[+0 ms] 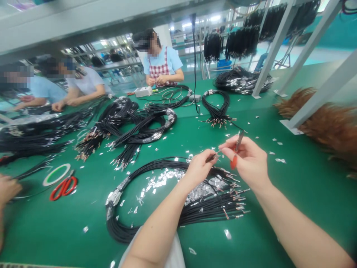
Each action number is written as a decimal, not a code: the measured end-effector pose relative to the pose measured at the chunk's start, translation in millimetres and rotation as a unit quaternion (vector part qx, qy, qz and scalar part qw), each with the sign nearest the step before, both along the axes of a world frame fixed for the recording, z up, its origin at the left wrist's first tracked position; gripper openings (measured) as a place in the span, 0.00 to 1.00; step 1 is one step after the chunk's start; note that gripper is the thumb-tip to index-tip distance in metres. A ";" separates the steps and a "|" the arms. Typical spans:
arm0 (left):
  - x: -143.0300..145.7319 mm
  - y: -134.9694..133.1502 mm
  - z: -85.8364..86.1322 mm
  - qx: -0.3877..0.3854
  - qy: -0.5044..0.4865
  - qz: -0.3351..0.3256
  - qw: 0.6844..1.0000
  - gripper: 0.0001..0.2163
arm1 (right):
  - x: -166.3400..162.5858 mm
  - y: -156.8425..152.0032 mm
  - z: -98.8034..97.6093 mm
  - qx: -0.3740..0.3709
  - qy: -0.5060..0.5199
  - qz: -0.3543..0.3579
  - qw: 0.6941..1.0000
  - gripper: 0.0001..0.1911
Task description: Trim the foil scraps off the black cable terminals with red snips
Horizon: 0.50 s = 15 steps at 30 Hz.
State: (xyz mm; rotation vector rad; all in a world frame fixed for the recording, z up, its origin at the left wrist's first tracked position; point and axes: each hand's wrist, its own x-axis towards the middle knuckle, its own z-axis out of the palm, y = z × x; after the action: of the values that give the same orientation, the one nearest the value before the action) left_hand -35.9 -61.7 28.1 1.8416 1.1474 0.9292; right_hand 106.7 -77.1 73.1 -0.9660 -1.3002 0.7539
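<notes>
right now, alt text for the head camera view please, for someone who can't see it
A person's left hand and right hand work at a thin cable end above a looped black cable bundle; the right holds red-handled scissors. Silvery scraps litter the green table; co-workers are beyond.

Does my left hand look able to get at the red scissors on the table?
Probably, with a stretch: the red scissors lie uncovered beside the white ring, with a low cable loop between. The left hand seems to be pinching a cable end, so would likely need to let go.
</notes>
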 end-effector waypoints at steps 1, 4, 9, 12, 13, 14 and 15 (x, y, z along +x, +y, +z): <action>1.4 -2.6 2.3 0.019 -0.011 0.012 1.000 0.06 | 1.4 1.7 -1.5 -0.009 0.004 -0.003 1.000 0.07; 5.3 -10.8 9.5 0.083 -0.039 0.053 0.994 0.05 | 7.5 10.9 -8.8 -0.052 0.049 0.028 0.997 0.10; 7.2 -16.9 15.8 0.083 -0.076 0.076 0.991 0.05 | 12.7 17.9 -15.3 -0.080 0.082 0.095 0.989 0.11; 5.6 -14.7 15.7 -0.053 -0.149 0.058 0.986 0.08 | 12.2 15.5 -12.9 -0.066 0.047 0.093 0.992 0.11; 4.7 -13.3 15.4 -0.105 -0.181 0.050 0.977 0.10 | 11.9 14.8 -12.0 -0.062 0.037 0.092 0.993 0.10; 3.6 -11.8 15.1 -0.153 -0.212 0.041 0.964 0.11 | 11.7 14.4 -11.5 -0.058 0.030 0.093 0.994 0.10; 2.3 -10.2 14.9 -0.194 -0.238 0.032 0.951 0.12 | 11.5 14.2 -11.2 -0.055 0.027 0.097 0.993 0.10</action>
State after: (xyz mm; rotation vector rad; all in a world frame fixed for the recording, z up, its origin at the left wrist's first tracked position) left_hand -33.6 -71.8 42.9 1.1866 0.9991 1.0274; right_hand 118.2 -62.9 61.9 -0.9085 -1.3287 1.0031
